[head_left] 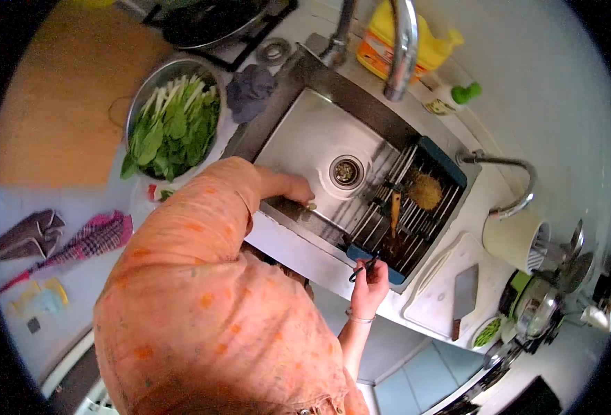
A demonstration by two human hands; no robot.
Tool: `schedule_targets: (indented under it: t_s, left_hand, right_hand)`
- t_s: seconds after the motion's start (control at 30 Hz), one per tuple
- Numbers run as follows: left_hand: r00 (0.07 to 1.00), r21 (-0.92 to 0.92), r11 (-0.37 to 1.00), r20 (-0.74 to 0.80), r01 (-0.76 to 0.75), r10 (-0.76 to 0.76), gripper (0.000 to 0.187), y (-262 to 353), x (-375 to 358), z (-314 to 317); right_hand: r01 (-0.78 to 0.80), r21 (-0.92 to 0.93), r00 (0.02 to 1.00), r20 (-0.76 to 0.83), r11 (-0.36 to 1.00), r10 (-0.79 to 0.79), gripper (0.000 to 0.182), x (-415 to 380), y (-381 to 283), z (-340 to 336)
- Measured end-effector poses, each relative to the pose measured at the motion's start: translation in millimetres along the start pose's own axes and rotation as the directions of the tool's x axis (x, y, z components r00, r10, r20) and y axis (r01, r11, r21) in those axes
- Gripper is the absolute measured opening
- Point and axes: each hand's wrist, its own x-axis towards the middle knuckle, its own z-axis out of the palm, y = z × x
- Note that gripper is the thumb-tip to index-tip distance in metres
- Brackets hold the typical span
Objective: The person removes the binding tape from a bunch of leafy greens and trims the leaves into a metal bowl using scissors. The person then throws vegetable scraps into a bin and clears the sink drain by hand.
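Head view: a dark tool (363,268) is pinched in the right hand (370,285) at the rack (416,200); left hand (293,187), fingers curled, rests in the sink (305,142), greens (172,128) left waiting in their bowl

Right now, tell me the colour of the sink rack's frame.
Dark teal-blue frame with metal bars, seen in the head view.

Small dark utensil (365,267), thin and black, being pinched upright and slightly tilted at near rim of steel sink (305,135). Lying just beside it, blue-framed wire drying rack (416,207) spanning sink's right end, carrying brown scrubber (425,191) and wooden-handled tool (395,211).
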Motion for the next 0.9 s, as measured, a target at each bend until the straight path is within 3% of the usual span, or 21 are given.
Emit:
schedule_targets:
  t_s: [0.03, 0.1, 0.17, 0.2, 0.27, 0.37, 0.4, 0.47, 0.53, 0.6, 0.67, 0.73, 0.8, 0.83, 0.9]
  left_hand:
    - [0.992, 0.144, 0.985, -0.060, -0.101, 0.110, 0.024, -28.3, 11.3, 16.4]
    - [0.956, 0.094, 0.989, -0.260, -0.114, 0.135, 0.019, -30.2, 18.0, 15.3]
    - [0.884, -0.047, 0.998, -0.467, -0.029, 0.004, 0.018, 0.1, -17.2, -11.3]
    - [0.869, 0.064, 0.998, -0.493, -0.013, 0.043, 0.019, 14.9, -46.3, -27.8]
    - [0.630, -0.279, 0.938, -0.771, -0.208, -0.090, 0.018, 51.9, -100.9, -34.8]
    - [0.398, -0.361, 0.910, -0.880, -0.206, -0.259, 0.021, 91.0, -153.2, -22.1]
    - [0.376, -0.378, 0.906, -0.881, -0.191, -0.288, 0.021, 109.9, -184.0, -19.9]
    - [0.117, -0.511, 0.836, -0.860, -0.201, -0.497, 0.022, 159.2, -261.3, -6.0]
    - [-0.035, -0.602, 0.775, -0.785, -0.190, -0.619, 0.020, 133.2, -259.1, 54.4]
    - [-0.266, -0.728, 0.683, -0.649, -0.054, -0.713, 0.021, 129.1, -284.8, 95.2]
    - [-0.434, -0.866, 0.479, -0.380, -0.143, -0.817, 0.022, 145.2, -323.1, 95.5]
    - [-0.457, -0.886, 0.457, -0.438, 0.076, -0.774, 0.023, 62.3, -309.7, 183.9]
    - [-0.466, -0.957, 0.261, -0.291, 0.129, -0.836, 0.027, 47.4, -316.3, 199.2]
    - [-0.445, -0.953, 0.274, -0.303, 0.131, -0.843, 0.027, 48.4, -316.8, 194.5]
    - [-0.530, -0.898, 0.156, -0.375, 0.412, -0.761, 0.024, 58.8, -326.8, 178.2]
  right_hand:
    - [0.038, -0.019, 0.998, 0.046, 0.999, -0.037, 0.009, 8.3, -3.7, -0.4]
    - [0.071, -0.049, 0.996, 0.055, 0.996, -0.068, 0.010, 11.9, 4.1, -2.9]
    - [0.151, -0.098, 0.983, 0.118, 0.984, -0.139, 0.012, 20.9, 1.5, -5.6]
    - [0.183, -0.120, 0.973, 0.161, 0.976, -0.163, 0.012, 29.5, 1.3, 0.4]
    - [0.155, -0.058, 0.960, 0.243, 0.986, -0.137, 0.017, 33.9, -8.4, 14.1]
    - [0.273, -0.175, 0.884, 0.433, 0.946, -0.175, 0.017, 46.4, -18.1, 23.2]
    - [0.282, -0.173, 0.867, 0.466, 0.944, -0.174, 0.017, 51.8, -26.4, 30.4]
    - [0.349, -0.145, 0.791, 0.575, 0.926, -0.209, 0.015, 59.9, -35.9, 47.0]
    - [0.389, -0.159, 0.779, 0.582, 0.907, -0.232, 0.013, 56.4, -52.2, 65.6]
    - [0.386, -0.146, 0.758, 0.612, 0.911, -0.223, 0.011, 53.9, -58.1, 80.5]
    - [0.401, -0.094, 0.719, 0.648, 0.911, -0.250, 0.011, 52.9, -55.2, 93.5]
    - [0.404, -0.136, 0.732, 0.641, 0.905, -0.231, 0.011, 49.5, -54.5, 94.7]
    - [0.435, -0.132, 0.706, 0.664, 0.891, -0.247, 0.011, 50.1, -51.8, 96.4]
    - [0.456, -0.170, 0.710, 0.662, 0.873, -0.242, 0.012, 49.1, -54.7, 93.6]
    - [0.464, -0.215, 0.726, 0.648, 0.859, -0.230, 0.012, 47.6, -52.9, 83.5]
